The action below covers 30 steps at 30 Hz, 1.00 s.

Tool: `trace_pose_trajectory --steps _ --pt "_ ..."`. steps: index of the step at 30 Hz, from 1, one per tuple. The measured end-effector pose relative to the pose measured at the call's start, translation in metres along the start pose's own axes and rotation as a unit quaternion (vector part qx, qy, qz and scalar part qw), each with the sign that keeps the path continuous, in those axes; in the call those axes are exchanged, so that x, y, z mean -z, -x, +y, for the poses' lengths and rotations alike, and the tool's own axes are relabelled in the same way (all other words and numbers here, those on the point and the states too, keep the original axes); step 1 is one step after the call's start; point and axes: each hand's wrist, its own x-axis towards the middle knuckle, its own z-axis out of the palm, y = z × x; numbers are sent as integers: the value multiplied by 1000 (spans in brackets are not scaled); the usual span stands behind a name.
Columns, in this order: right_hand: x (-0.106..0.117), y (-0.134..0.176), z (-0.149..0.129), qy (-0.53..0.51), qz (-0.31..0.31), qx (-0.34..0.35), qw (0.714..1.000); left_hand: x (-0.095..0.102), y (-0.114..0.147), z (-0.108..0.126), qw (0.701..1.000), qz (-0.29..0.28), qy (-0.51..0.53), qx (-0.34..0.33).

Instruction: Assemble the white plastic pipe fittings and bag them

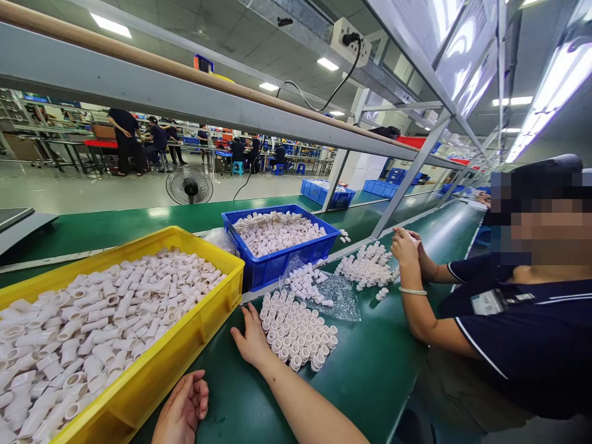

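Note:
Many short white plastic pipe fittings [296, 327] stand upright in a close group on the green table. Along the left edge of this group lies my right hand [254, 338], its thumb and fingers apart, touching or nearly touching the outer fittings. Nothing shows in its grasp. My left hand [184, 404] is at the bottom, beside the yellow bin [185, 342], with fingers loosely curled together and nothing visible in them. White pipe fittings [115, 314] fill that bin. Loose fittings [308, 280] lie on a clear plastic bag [340, 299] behind the standing group.
A blue bin [287, 256] of white pieces stands behind the yellow one. At right, a co-worker [522, 320] holds a small white piece near a pile of fittings [367, 265]. Metal frame bars [409, 176] rise beyond the table; a fan [189, 185] stands behind.

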Motion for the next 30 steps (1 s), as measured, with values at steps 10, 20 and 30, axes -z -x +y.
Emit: trace_pose_trajectory --steps 10,20,30 --pt "0 -3 4 -30 29 -3 999 -2 0 2 1000 1 -2 5" --pt "1 6 1 -17 6 30 999 0 0 1 1000 -6 0 8" --pt "2 29 -22 56 -111 135 983 2 -2 -2 1000 -16 5 -4"
